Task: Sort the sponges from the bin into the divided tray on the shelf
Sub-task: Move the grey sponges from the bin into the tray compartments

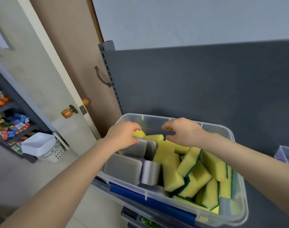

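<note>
Evidently both hands reach over the far end of the clear bin (pixel 157 120), where grey sponges (pixel 124 168) stand left and yellow-green sponges (pixel 189 162) pile right. The left hand (pixel 124 135) curls its fingers (pixel 137 127) at a grey sponge's top edge; whether they grip it, I cannot tell. The right hand (pixel 184 132) hovers with its fingers loosely curled and holding nothing, probably choosing a sponge. The divided tray (pixel 286 155) shows at the right edge.

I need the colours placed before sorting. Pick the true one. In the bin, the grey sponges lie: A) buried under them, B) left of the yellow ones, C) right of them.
B: the grey sponges fill the bin's left part, near the left hand, with the yellow sponges piled to their right.
</note>
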A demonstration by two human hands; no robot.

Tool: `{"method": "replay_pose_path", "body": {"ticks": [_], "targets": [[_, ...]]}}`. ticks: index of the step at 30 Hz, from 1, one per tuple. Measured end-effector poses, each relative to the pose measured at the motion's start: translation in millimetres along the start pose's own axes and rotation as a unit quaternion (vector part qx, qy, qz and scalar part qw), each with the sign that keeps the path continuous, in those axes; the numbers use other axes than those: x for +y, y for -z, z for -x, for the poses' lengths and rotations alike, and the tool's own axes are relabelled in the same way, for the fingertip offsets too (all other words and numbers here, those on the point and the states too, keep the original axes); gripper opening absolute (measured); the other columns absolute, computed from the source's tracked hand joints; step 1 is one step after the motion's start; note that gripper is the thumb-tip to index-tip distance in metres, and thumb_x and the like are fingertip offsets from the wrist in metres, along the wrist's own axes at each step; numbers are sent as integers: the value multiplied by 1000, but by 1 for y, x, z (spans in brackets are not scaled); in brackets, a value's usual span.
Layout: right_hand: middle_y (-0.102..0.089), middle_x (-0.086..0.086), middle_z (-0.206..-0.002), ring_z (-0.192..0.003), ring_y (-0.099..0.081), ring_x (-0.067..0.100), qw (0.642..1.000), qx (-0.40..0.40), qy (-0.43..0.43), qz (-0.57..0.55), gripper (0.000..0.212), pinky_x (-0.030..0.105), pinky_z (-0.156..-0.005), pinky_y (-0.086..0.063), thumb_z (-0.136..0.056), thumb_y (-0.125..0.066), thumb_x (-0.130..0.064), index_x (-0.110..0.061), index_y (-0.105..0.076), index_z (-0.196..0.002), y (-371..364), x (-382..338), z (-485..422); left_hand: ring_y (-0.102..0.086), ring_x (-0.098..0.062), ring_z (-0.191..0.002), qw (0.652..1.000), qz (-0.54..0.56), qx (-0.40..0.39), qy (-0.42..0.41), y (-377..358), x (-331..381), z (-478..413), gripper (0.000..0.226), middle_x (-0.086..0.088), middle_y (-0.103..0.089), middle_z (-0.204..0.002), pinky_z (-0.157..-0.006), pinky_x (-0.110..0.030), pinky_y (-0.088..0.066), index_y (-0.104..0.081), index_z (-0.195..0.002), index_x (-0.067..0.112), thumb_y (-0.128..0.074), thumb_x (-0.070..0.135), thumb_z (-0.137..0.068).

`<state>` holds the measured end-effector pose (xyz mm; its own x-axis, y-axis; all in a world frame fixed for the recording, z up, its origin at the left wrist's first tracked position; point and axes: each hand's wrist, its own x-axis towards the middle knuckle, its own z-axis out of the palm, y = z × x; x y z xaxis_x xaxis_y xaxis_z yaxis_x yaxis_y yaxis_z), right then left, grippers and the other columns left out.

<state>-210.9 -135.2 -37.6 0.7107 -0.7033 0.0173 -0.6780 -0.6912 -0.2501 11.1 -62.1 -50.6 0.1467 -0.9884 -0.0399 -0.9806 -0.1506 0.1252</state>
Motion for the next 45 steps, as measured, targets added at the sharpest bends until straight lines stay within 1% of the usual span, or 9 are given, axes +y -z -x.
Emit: {"method": "replay_pose_path", "body": {"ticks": [9, 12, 21, 29, 33, 36, 40, 43, 45], "targets": [[-60, -6, -123, -110, -56, 18, 997, -61, -11, 39, 42, 34, -87, -51, -84, -55, -33, -26, -55, -125, -13, -28, -34, -57, -14, -104, 990, -40, -99, -94, -11, -18, -22, 52, 12, -62, -115, -71, -28, -47, -58, -120, 38, -73, 43, -71], [-61, -3, -121, -110, -56, 20, 993, -100, -25, 50, 42, 35, -87, -51, -82, -57, -35, -24, -56, -122, -18, -35, -43, -56, -11, -96, 989, -39, -74, -120, 4, -30, -29, 45, 16, -61, -104, -63, -27, -40, -60, -113, 39, -71, 46, -70], [-57, -5, -124, -113, -53, 20, 977, -179, -104, 51, 53, 35, -86, -49, -82, -63, -41, -23, -50, -130, -48, -57, -64, -57, -4, -82, 983, 118, -20, -139, 40, -68, -51, 33, 22, -57, -84, -72, -28, -50, -61, -99, 39, -72, 43, -68], [-62, -2, -110, -93, -58, 21, 977, -108, -176, 46, 36, 29, -69, -49, -76, -67, -32, -25, -60, -111, -61, -65, -52, -58, -2, -83, 972, 150, 1, -183, 47, -72, -67, 31, 21, -59, -89, -72, -31, -52, -58, -97, 40, -72, 42, -70], [-61, -2, -107, -94, -58, 24, 974, -107, -184, 73, 41, 28, -66, -42, -72, -69, -34, -27, -59, -111, -65, -72, -41, -56, -7, -81, 969, 157, 41, -186, 50, -60, -76, 28, 19, -56, -85, -62, -27, -44, -55, -90, 35, -71, 45, -70], [-63, -6, -100, -92, -59, 22, 977, -31, -197, 73, 36, 26, -63, -40, -69, -65, -29, -33, -62, -105, -59, -77, -37, -52, -7, -76, 970, 131, 69, -191, 49, -56, -77, 30, 16, -52, -81, -52, -27, -32, -49, -87, 32, -68, 49, -71], [-58, -10, -112, -106, -53, 18, 973, 62, -194, 111, 42, 26, -71, -39, -75, -52, -8, -33, -57, -109, -18, -65, -24, -53, -11, -78, 968, 85, 111, -208, 49, -54, -77, 32, 14, -54, -83, -52, -27, -31, -47, -92, 33, -67, 48, -72], [-53, -3, -115, -108, -50, 23, 966, -11, -175, 192, 44, 30, -69, -36, -77, -48, 3, -26, -54, -110, -14, -62, -10, -56, -14, -90, 963, 39, 117, -240, 33, -42, -73, 39, 13, -56, -97, -59, -28, -38, -51, -105, 34, -67, 45, -72], [-54, 0, -117, -105, -54, 26, 963, -88, -214, 138, 35, 28, -68, -34, -78, -51, -1, -24, -57, -104, -26, -62, -3, -56, -17, -100, 962, 0, 69, -265, 12, -31, -66, 46, 10, -55, -105, -66, -30, -42, -51, -113, 34, -67, 47, -72]]}}
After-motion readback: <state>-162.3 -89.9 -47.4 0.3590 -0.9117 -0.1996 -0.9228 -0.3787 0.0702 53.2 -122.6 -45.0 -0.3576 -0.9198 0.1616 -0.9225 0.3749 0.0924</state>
